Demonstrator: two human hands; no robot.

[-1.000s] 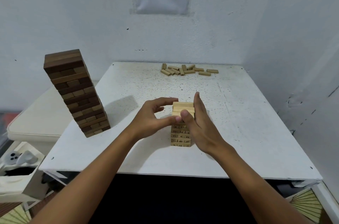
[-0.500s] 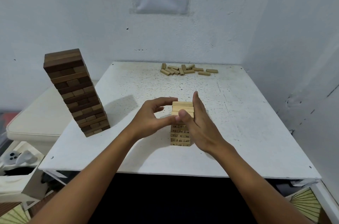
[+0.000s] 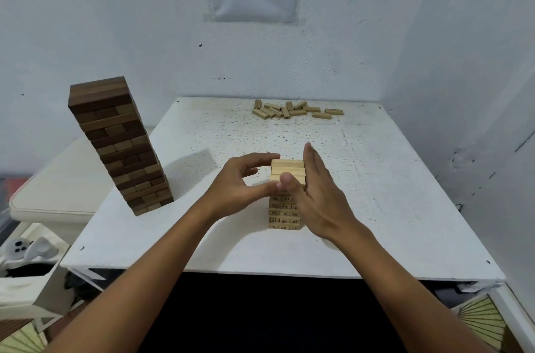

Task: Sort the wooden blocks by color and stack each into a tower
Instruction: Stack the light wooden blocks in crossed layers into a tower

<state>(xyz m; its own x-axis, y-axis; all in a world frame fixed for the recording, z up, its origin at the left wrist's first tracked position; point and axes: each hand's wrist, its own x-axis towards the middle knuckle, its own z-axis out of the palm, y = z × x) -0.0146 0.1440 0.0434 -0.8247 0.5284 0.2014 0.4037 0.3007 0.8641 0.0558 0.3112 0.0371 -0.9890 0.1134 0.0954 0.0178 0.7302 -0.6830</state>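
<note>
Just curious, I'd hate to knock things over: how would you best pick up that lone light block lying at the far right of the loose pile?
Probably pinch the lone light block across its two long sides, fingers coming straight down from above. It lies flat on the table, apart from the pile, so both long sides look free.

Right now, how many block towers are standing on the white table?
2. The dark brown tower stands at the table's left edge. The light tower stands near the front middle, between the left hand and right hand. Loose light blocks lie unstacked at the back.
</note>
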